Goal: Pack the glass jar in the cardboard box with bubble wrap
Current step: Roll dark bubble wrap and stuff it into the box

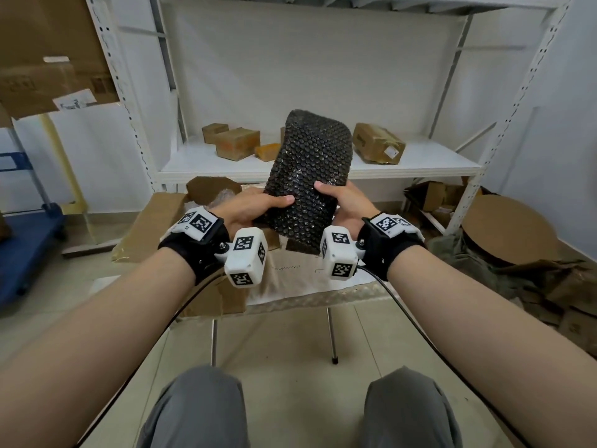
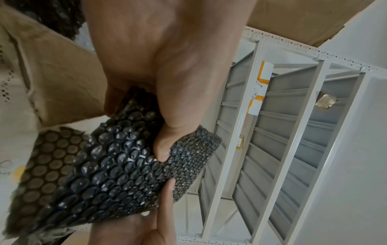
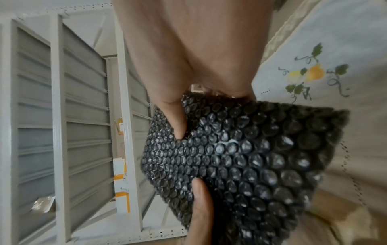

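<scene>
A tall bundle wrapped in black bubble wrap [image 1: 310,176] is held up above the cloth-covered table [image 1: 290,282], tilted slightly to the right. My left hand [image 1: 258,205] grips its lower left side, thumb across the front. On the lower right side my right hand [image 1: 342,202] grips it, thumb on the wrap. No glass of the jar shows through the wrap. In the left wrist view my left hand [image 2: 167,82] pinches the bundle [image 2: 117,174]. The right wrist view shows the right hand [image 3: 199,49] on the wrap [image 3: 240,157]. An open cardboard box [image 1: 200,195] stands on the table behind my left hand.
A white metal shelf [image 1: 323,169] behind the table carries small cardboard boxes [image 1: 237,142] and a crumpled one [image 1: 378,143]. A blue cart [image 1: 26,240] stands at the left. Flattened cardboard [image 1: 504,227] lies piled on the floor at the right.
</scene>
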Demonstrator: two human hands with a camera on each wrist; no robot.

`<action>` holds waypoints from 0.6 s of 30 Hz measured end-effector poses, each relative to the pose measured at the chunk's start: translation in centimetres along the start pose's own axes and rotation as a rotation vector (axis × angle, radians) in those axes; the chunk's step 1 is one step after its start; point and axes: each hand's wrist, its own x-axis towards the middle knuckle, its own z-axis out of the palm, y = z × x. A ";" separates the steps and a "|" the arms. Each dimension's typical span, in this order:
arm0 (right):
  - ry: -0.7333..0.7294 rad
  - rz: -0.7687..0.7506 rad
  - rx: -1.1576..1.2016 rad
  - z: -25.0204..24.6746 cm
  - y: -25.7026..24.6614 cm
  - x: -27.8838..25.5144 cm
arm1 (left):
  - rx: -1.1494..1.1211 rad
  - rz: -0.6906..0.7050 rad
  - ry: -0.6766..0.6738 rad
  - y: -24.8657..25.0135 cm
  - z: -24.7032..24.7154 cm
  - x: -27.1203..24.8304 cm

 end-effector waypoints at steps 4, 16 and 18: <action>-0.010 -0.126 0.137 0.1 -0.3 0.4 | -0.047 -0.007 -0.038 0.5 0.7 0.3; -0.082 -0.140 0.059 -1.3 -0.7 -0.1 | 0.015 0.070 -0.140 -0.1 1.4 0.3; -0.073 -0.133 0.023 -1.3 -0.6 -0.1 | -0.017 0.077 -0.155 -0.2 1.7 0.2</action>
